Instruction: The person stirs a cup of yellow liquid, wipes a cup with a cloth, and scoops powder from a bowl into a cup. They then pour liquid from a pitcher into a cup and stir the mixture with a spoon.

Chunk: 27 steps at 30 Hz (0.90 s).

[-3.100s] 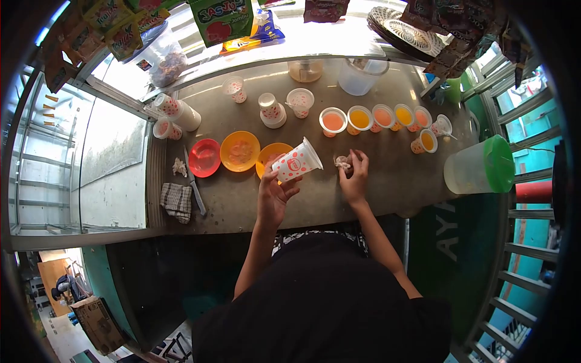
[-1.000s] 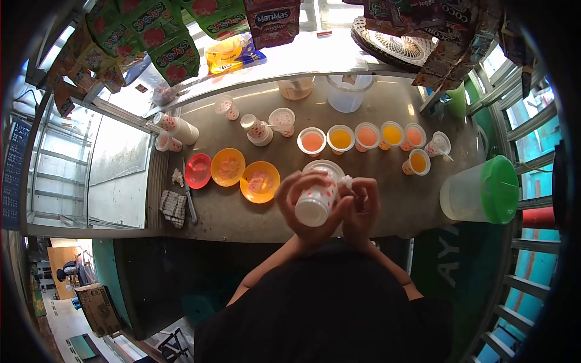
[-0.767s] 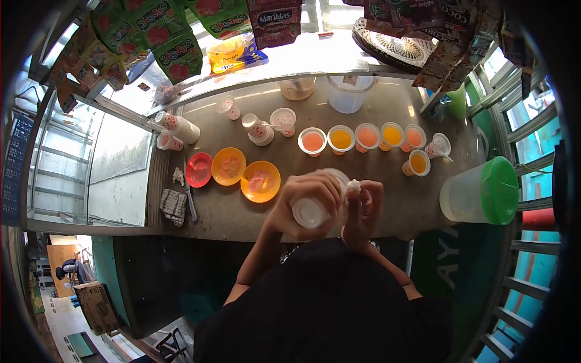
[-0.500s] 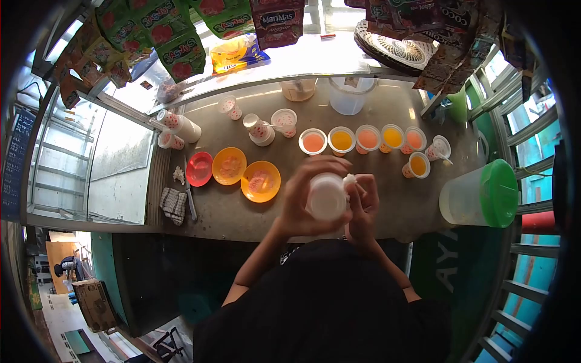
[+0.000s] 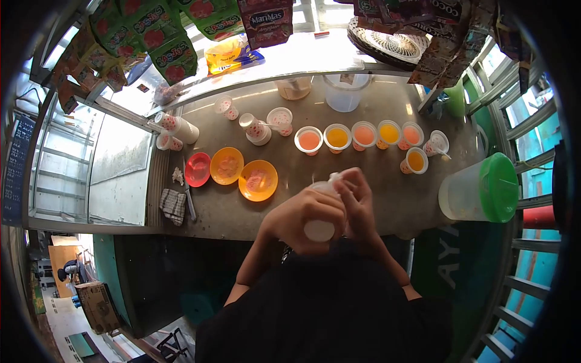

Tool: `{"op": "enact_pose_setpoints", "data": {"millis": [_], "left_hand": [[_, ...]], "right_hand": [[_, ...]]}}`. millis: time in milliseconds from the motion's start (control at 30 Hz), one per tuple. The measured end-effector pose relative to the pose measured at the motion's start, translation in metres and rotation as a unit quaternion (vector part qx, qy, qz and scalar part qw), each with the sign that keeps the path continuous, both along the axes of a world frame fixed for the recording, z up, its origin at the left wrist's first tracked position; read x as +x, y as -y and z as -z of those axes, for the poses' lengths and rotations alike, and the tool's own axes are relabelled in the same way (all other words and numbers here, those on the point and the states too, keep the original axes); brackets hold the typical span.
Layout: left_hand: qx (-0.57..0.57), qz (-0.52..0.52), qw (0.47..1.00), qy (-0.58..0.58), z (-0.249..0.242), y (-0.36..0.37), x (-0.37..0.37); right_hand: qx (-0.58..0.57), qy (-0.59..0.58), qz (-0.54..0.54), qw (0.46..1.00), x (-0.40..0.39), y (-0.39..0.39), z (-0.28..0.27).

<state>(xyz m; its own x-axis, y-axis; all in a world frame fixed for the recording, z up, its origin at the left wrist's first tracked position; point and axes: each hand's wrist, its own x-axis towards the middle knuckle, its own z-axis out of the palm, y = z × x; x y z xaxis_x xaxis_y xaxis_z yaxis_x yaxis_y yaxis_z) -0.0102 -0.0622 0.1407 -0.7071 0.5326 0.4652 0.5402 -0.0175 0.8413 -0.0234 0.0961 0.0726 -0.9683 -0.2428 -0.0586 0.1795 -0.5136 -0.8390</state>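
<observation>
My left hand [image 5: 305, 216] is wrapped around a whitish round plastic container [image 5: 319, 230], whose pale round end shows below the fingers. Close against its upper side, my right hand [image 5: 358, 202] has thumb and fingers pinched on a small white crumpled piece [image 5: 334, 176]; I cannot tell what it is. Beyond the hands stands a row of patterned cups with drinks, among them a pink drink [image 5: 309, 141] and an orange drink [image 5: 337, 138]. Another orange drink [image 5: 415, 161] sits nearer on the right. Left of my hands lies an orange plate [image 5: 258, 181] with pinkish contents.
A second orange plate [image 5: 227, 166], a red plate [image 5: 197, 170], a knife [image 5: 190, 204] and a checkered cloth [image 5: 173, 206] lie at left. Stacked cups [image 5: 255, 129] and a clear tub [image 5: 345, 95] stand behind. A green-lidded container [image 5: 472, 190] is at right; sachets [image 5: 267, 23] hang overhead.
My left hand has turned and lowered the container toward me, so its round end now points down my way. My right hand stays beside it, still pinching the white piece.
</observation>
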Motion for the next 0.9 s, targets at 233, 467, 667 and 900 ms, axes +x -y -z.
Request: {"op": "enact_pose_setpoints", "data": {"millis": [233, 467, 667, 900], "left_hand": [[0.142, -0.138, 0.976, 0.090, 0.043, -0.006, -0.003], [0.407, -0.379, 0.742, 0.375, 0.084, -0.016, 0.005], [0.579, -0.177, 0.567, 0.559, 0.116, 0.011, 0.002], [0.634, -0.127, 0.561, 0.518, 0.119, 0.007, -0.002]], "right_hand": [[-0.066, 0.160, -0.097, 0.980, -0.011, 0.000, 0.003], [0.110, -0.104, 0.016, 0.988, -0.008, 0.000, -0.007], [0.073, -0.110, 0.144, 0.981, -0.012, 0.007, 0.007], [0.344, -0.470, 0.035, 0.812, 0.005, 0.013, 0.023]]}}
